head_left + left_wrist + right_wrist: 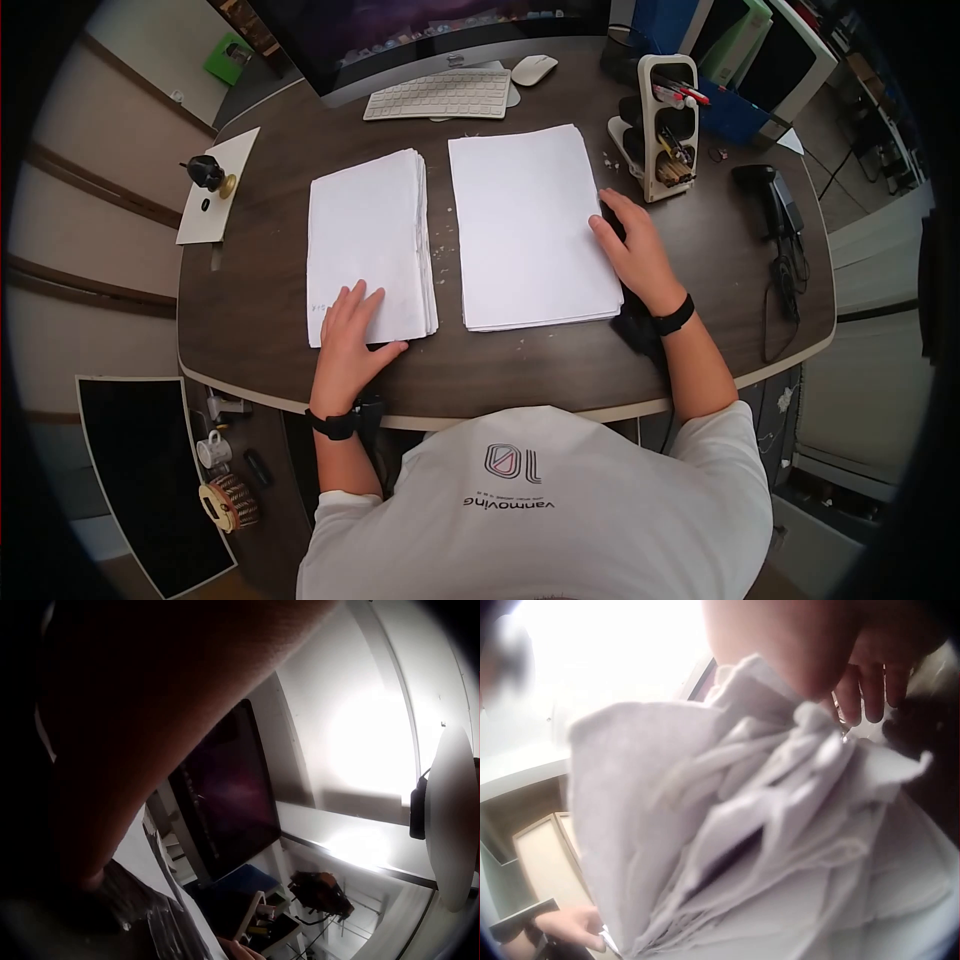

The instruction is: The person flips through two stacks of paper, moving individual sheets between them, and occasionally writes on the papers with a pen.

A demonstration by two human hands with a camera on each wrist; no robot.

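Two stacks of white paper lie side by side on the desk. My left hand (347,345) rests on the lower part of the left stack (365,225), fingers spread and the thumb out to the right near its bottom edge. Faint writing shows beside those fingers. Along the right edge of the right stack (525,215) is my right hand (638,252), its thumb and fingers extended at the sheets' side. In the right wrist view, ruffled paper edges (727,795) fill the middle, with the right hand's fingers (871,694) straight behind them.
A monitor (430,40), keyboard (437,95) and mouse (534,69) stand at the back. A pen holder (652,125) is close beyond the right hand, and a black corded device (772,205) lies far right. Paper scraps dot the brown desk (260,300). A white board (222,190) is at left.
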